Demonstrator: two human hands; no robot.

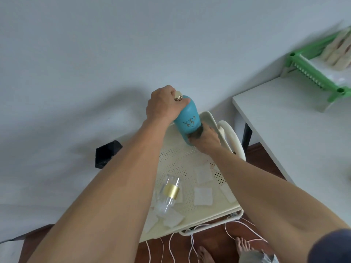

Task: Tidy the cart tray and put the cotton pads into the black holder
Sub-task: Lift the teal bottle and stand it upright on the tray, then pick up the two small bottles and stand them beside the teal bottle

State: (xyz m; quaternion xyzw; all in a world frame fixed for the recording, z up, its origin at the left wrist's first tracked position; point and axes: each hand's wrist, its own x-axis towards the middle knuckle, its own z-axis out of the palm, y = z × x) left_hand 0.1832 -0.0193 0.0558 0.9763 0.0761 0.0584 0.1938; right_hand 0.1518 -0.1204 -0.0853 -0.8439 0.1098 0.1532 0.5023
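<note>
The teal bottle (187,118) I held looked matt, its cap (178,95) shiny gold. My tray (178,158) was perforated, cream-painted metal; the cotton pads (203,196) soft, fibrous; the floor (224,242) glossy wood.

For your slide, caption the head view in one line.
Both hands, left and right, grip a teal bottle above scattered cotton pads.

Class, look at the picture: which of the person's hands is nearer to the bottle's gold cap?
Left. The left hand grips the neck of the blue bottle right beside the gold cap; the right hand holds the bottle's base, farther from the cap.
</note>
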